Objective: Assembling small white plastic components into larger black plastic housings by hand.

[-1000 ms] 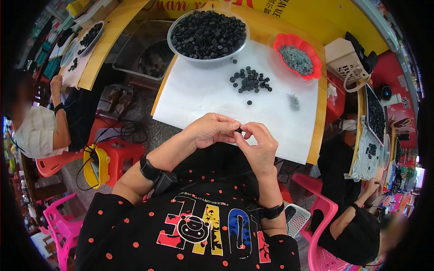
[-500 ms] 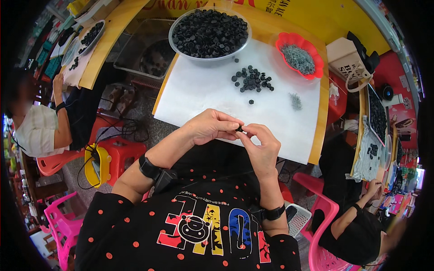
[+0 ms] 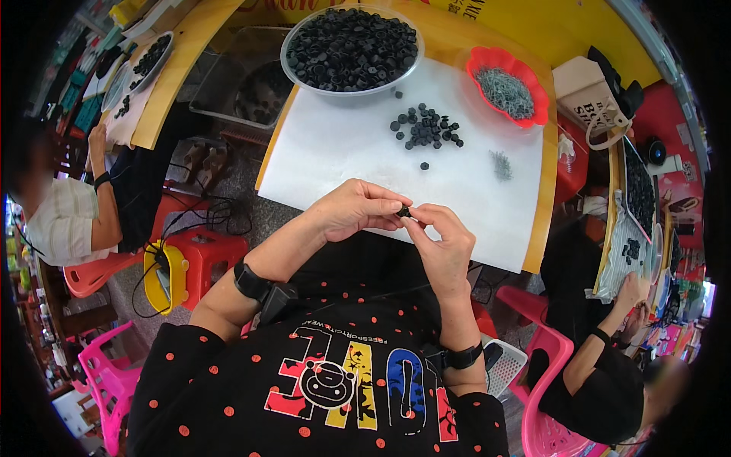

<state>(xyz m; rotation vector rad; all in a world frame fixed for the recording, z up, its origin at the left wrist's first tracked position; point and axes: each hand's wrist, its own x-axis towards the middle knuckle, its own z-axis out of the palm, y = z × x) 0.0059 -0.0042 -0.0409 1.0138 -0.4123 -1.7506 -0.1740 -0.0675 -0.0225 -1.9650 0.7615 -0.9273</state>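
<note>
Over the near edge of the white-covered table (image 3: 320,167), my two hands meet at the fingertips. My left hand (image 3: 358,209) pinches a small black round part (image 3: 404,212) between thumb and fingers. From the other side my right hand (image 3: 442,236) has its thumb and forefinger closed against the same part; whether a pin sits between them is too small to see. Farther off on the white sheet lies a loose pile of small black parts (image 3: 428,129), a single one (image 3: 424,166) nearer to me. Right of the pile rests a little heap of thin silvery pins (image 3: 500,165).
A clear bowl (image 3: 352,92) full of black parts stands at the table's far left. At the far right is a red scalloped bowl (image 3: 542,107) of pins. Other people work at tables on both sides; a pink chair (image 3: 560,358) stands to the right.
Both hands stay together at the same place, with only slight shifts of the fingers around the black part. The co-worker's hands at the right have moved a little.
</note>
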